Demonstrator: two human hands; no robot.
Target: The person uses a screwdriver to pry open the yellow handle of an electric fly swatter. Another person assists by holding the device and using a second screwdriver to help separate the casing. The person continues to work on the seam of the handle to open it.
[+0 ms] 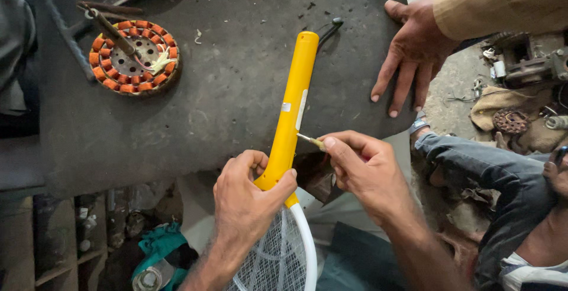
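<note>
Head view: your left hand [248, 199] wraps the yellow racket handle [291, 110] at its 6 o'clock end; long axis runs 6 to 12 over the tabletop [225, 90]. Your right hand [364, 170], nearer the handle's mid, pinches a small screwdriver [310, 141], tip touching the handle's 3 o'clock side. Another person's hand [411, 54] lies spread flat at 2 o'clock.

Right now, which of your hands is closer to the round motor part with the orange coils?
Left. The left hand grips the yellow racket handle, below and right of the coil stator. The right hand, holding a small tool, is farther right.
</note>
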